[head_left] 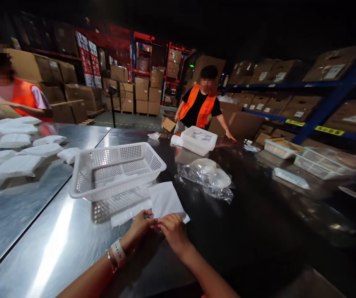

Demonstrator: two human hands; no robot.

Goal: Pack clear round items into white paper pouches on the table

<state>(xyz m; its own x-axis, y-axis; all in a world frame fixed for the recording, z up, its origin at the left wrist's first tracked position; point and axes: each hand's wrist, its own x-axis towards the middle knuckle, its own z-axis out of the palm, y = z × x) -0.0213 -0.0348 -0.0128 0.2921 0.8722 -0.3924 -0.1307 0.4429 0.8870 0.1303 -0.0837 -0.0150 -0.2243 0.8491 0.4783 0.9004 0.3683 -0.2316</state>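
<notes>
Both of my hands meet at the near edge of a white flat bag [164,199] lying on the shiny metal table [56,244]. My left hand [139,228], with a white wristband, has its fingers curled and pinched on the bag's edge. My right hand [173,230] is closed over the same edge beside it. A second white sheet [128,212] lies under the bag to the left. Just behind stands a white plastic basket [115,169], tilted slightly. A crumpled clear plastic bag [210,178] lies to the right of it.
A person in an orange vest [200,105] leans on the far end of the table next to another white basket [199,140]. Another person in an orange vest [13,95] sits at left behind several white packets [13,145]. Trays [320,162] lie at right; shelves of cardboard boxes surround.
</notes>
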